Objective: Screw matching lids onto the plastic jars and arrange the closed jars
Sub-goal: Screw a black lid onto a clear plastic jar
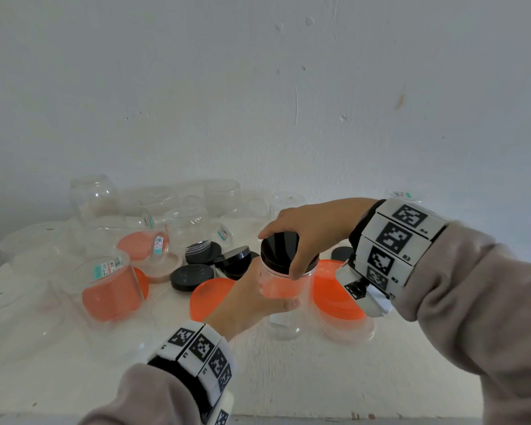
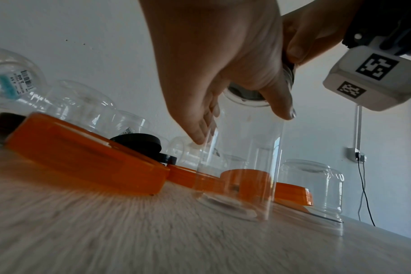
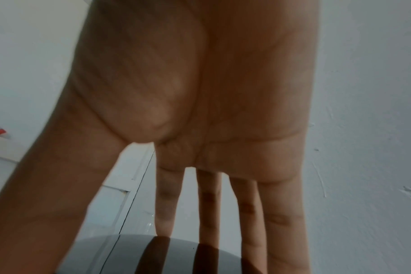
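Note:
A tall clear plastic jar (image 1: 278, 289) stands upright on the white table (image 1: 350, 378). My left hand (image 1: 258, 297) grips its side, thumb in front and fingers behind. A black lid (image 1: 278, 245) sits on the jar's mouth, and my right hand (image 1: 292, 256) grips its rim from above. In the left wrist view the left hand (image 2: 242, 124) wraps the upper jar (image 2: 242, 166), whose base rests on the tabletop. The right wrist view shows the right hand (image 3: 176, 231) spread over the dark lid (image 3: 153, 255), thumb on one side and fingers on the other.
Orange lids (image 1: 334, 289) lie right of and behind the jar, another orange lid (image 1: 209, 299) to its left. Loose black lids (image 1: 192, 276) sit behind. Several clear open jars (image 1: 94, 194) crowd the back along the wall. A jar with an orange lid (image 1: 111, 289) lies left.

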